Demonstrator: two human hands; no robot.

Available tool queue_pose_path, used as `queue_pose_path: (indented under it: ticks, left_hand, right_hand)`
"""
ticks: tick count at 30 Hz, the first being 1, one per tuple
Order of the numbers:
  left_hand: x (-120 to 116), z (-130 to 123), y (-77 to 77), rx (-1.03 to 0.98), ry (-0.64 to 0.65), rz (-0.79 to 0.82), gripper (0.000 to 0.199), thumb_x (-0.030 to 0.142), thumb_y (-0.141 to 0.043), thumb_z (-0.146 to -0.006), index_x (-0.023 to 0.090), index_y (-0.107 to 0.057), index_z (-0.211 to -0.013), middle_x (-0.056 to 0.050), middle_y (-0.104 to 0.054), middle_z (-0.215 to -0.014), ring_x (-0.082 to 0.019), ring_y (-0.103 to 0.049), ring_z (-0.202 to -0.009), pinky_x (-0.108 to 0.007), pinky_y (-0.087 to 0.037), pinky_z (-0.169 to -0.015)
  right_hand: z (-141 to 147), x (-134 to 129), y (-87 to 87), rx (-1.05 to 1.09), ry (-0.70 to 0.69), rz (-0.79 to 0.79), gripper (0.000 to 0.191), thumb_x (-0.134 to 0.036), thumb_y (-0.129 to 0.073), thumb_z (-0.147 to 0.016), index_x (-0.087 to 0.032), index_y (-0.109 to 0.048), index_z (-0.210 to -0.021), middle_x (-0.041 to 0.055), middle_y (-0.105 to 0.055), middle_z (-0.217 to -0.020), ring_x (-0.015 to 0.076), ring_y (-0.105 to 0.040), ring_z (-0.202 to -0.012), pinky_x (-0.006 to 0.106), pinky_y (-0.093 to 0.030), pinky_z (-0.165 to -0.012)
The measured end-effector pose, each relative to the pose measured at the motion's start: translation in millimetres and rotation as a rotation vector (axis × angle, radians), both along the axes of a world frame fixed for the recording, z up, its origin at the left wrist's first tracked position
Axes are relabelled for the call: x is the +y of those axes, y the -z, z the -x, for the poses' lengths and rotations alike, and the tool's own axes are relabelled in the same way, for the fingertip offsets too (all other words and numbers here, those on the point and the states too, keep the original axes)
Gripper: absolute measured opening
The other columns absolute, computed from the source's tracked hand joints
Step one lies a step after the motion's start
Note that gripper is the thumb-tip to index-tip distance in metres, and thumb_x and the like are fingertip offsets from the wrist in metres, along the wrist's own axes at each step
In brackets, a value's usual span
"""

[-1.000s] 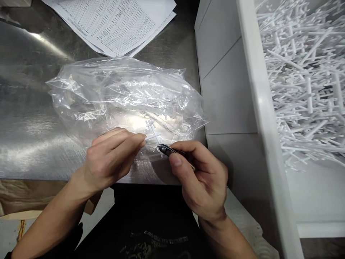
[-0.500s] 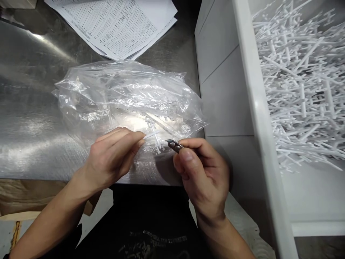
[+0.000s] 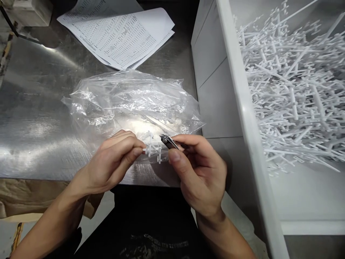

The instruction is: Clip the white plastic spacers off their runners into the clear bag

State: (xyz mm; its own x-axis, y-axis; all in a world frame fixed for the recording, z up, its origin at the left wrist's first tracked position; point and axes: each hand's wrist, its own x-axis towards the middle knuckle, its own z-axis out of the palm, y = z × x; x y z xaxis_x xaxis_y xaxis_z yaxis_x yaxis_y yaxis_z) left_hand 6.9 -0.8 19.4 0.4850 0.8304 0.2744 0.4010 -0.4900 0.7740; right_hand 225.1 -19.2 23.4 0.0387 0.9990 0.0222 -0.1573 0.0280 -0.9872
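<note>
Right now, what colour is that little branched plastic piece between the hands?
White. The branched plastic piece shows best in the head view, pinched in the left hand.

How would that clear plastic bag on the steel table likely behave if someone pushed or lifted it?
The clear plastic bag looks thin and crumpled, so it would probably flop and fold rather than hold shape. On the shiny steel table it likely slides easily. It seems light, with only small white pieces faintly visible inside; their number is unclear.

left hand (image 3: 113, 163): palm down, fingers (image 3: 134, 145) curled, tips pinched shut | right hand (image 3: 201, 172): knuckles up, thumb pressed against forefinger, closed grip | fingertips of both near each other, not touching | forearms bare, angled inward from below
</note>
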Motion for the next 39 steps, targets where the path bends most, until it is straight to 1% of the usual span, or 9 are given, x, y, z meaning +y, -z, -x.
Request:
queue_pose_path:
  ticks: [3, 6, 13, 19, 23, 27, 33, 36, 39]
  left_hand:
    - [-0.8, 2.1, -1.5, 0.008, 0.034, 0.093, 0.02, 0.019, -0.051, -0.116, 0.02, -0.061, -0.1, 0.003, -0.057, -0.078, -0.012, -0.053, -0.073, -0.031, -0.046, -0.076]
    - [-2.2, 5.1, -2.3, -0.001, 0.055, 0.158, 0.02, 0.018, -0.05, -0.117, 0.02, -0.062, -0.101, 0.003, -0.055, -0.08, -0.012, -0.052, -0.076, -0.031, -0.045, -0.078]
    - [-1.0, 5.9, -7.4, 0.021, 0.103, 0.214, 0.021, 0.015, -0.048, -0.116, 0.021, -0.058, -0.098, 0.002, -0.056, -0.082, -0.013, -0.051, -0.078, -0.031, -0.045, -0.078]
    - [1.5, 6.1, -10.4, 0.024, 0.13, 0.155, 0.022, 0.012, -0.049, -0.113, 0.022, -0.057, -0.095, 0.001, -0.057, -0.079, -0.015, -0.052, -0.076, -0.031, -0.045, -0.071]
    - [1.2, 7.2, -8.3, 0.013, 0.132, 0.129, 0.016, 0.015, -0.058, -0.111, 0.023, -0.06, -0.098, 0.002, -0.055, -0.075, -0.016, -0.052, -0.072, -0.033, -0.044, -0.068]
    - [-0.2, 6.8, -4.0, -0.023, 0.116, 0.063, 0.018, 0.008, -0.064, -0.108, 0.022, -0.061, -0.098, 0.004, -0.051, -0.071, -0.013, -0.051, -0.067, -0.035, -0.045, -0.073]
    - [1.1, 6.0, -3.4, -0.025, 0.14, 0.024, 0.018, 0.006, -0.066, -0.107, 0.022, -0.064, -0.098, 0.006, -0.052, -0.071, -0.012, -0.053, -0.065, -0.036, -0.045, -0.073]
    - [1.8, 5.7, -2.5, -0.008, 0.137, 0.002, 0.016, 0.006, -0.066, -0.107, 0.021, -0.066, -0.103, 0.006, -0.053, -0.072, -0.011, -0.054, -0.065, -0.036, -0.046, -0.075]
    - [1.4, 5.0, -0.2, 0.003, 0.126, -0.027, 0.015, 0.009, -0.067, -0.108, 0.023, -0.068, -0.112, 0.005, -0.054, -0.073, -0.012, -0.054, -0.066, -0.038, -0.047, -0.078]
  right_hand:
    - [0.6, 2.4, 0.8, -0.005, -0.036, 0.007, 0.015, -0.016, -0.084, -0.095, -0.027, -0.082, -0.105, -0.0056, -0.063, -0.077, 0.0076, -0.054, -0.06, 0.017, -0.048, -0.051]
    - [0.2, 2.1, 3.4, -0.005, -0.061, 0.027, 0.013, -0.018, -0.084, -0.097, -0.026, -0.081, -0.105, -0.0055, -0.061, -0.076, 0.0082, -0.053, -0.06, 0.018, -0.048, -0.051]
    - [-0.3, -2.0, 8.3, -0.023, -0.094, 0.033, 0.007, -0.025, -0.082, -0.103, -0.026, -0.078, -0.11, -0.0041, -0.062, -0.08, 0.0098, -0.055, -0.063, 0.021, -0.048, -0.054]
    - [-3.3, -3.2, 8.8, -0.061, -0.146, 0.018, 0.009, -0.027, -0.081, -0.104, -0.027, -0.077, -0.112, -0.0051, -0.056, -0.074, 0.0118, -0.05, -0.062, 0.026, -0.044, -0.055]
    - [-3.7, -1.5, 7.4, -0.007, -0.159, 0.076, 0.008, -0.03, -0.081, -0.104, -0.026, -0.077, -0.109, -0.0034, -0.06, -0.077, 0.0127, -0.053, -0.063, 0.025, -0.045, -0.053]
    - [-3.4, -1.6, 7.3, 0.038, -0.169, 0.113, 0.009, -0.032, -0.081, -0.105, -0.025, -0.076, -0.107, -0.0036, -0.061, -0.076, 0.0119, -0.054, -0.063, 0.024, -0.045, -0.055]
    - [-0.9, -5.5, 11.0, 0.036, -0.16, 0.129, 0.014, -0.037, -0.082, -0.105, -0.025, -0.074, -0.109, -0.0051, -0.06, -0.069, 0.012, -0.051, -0.058, 0.024, -0.041, -0.05]
    - [1.5, -8.1, 13.2, 0.029, -0.13, 0.113, 0.014, -0.038, -0.077, -0.108, -0.025, -0.073, -0.108, -0.0038, -0.062, -0.072, 0.0125, -0.053, -0.06, 0.025, -0.044, -0.052]
    - [3.4, -9.9, 15.5, 0.015, -0.097, 0.083, 0.012, -0.036, -0.076, -0.109, -0.025, -0.072, -0.108, -0.0039, -0.063, -0.073, 0.0126, -0.055, -0.062, 0.026, -0.046, -0.055]
